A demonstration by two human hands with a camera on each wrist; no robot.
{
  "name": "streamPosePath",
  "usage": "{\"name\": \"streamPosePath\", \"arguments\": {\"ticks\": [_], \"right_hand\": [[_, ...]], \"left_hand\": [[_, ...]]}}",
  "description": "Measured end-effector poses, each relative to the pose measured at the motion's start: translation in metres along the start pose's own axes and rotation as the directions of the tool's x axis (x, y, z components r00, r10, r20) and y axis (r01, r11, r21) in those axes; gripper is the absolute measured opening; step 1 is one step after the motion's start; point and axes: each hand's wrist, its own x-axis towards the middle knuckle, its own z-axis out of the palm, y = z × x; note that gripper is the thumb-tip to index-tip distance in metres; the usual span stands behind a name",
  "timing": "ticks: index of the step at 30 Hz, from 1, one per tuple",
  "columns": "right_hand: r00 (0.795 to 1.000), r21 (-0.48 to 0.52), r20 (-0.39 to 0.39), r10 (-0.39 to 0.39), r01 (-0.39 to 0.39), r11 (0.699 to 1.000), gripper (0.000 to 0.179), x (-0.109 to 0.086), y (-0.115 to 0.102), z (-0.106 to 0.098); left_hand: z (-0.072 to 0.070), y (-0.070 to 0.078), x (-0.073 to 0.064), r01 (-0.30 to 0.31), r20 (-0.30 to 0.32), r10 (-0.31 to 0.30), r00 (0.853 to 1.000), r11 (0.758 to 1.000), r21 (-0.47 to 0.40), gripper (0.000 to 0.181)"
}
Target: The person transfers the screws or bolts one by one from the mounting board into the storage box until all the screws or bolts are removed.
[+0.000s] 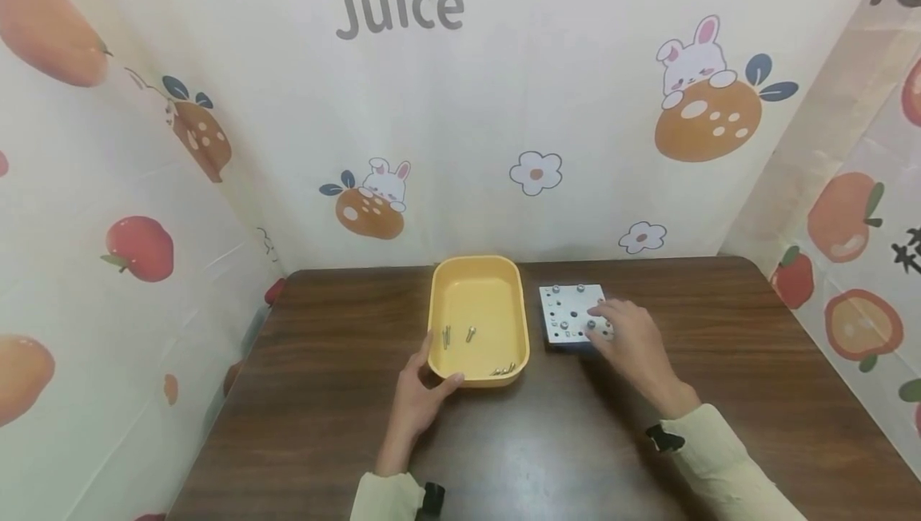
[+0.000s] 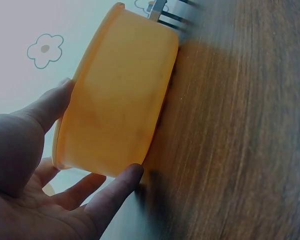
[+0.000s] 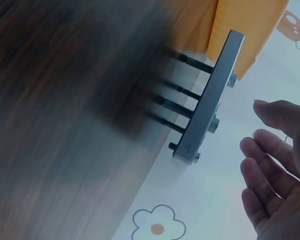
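Observation:
My left hand (image 1: 417, 403) holds the near left corner of a yellow plastic tray (image 1: 482, 297). Its thumb lies on the rim and its fingers run along the tray's side (image 2: 120, 90). Loose screws (image 1: 471, 335) lie in the tray, some along its near wall. Right of the tray is a light metal plate (image 1: 567, 299) with several holes and screws. Seen edge-on in the right wrist view, threaded screw shanks (image 3: 197, 63) stick out below the plate. My right hand (image 1: 633, 341) hovers over the plate's right side, fingers loosely bent, holding nothing visible.
A dark wood-grain table (image 1: 324, 393) bears the tray and the plate. Behind it and at both sides hangs a pale printed cloth (image 1: 468, 105) with fruit, rabbits and flowers. The tray's far end stands near the table's back edge.

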Motion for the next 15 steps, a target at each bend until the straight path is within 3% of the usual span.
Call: {"name": "streamPosePath", "arguments": {"ticks": [15], "right_hand": [[0.998, -0.074, 0.04, 0.05, -0.047, 0.996, 0.034, -0.007, 0.014, -0.007]], "left_hand": [[0.0, -0.001, 0.001, -0.012, 0.001, 0.012, 1.0, 1.0, 0.003, 0.093]]}}
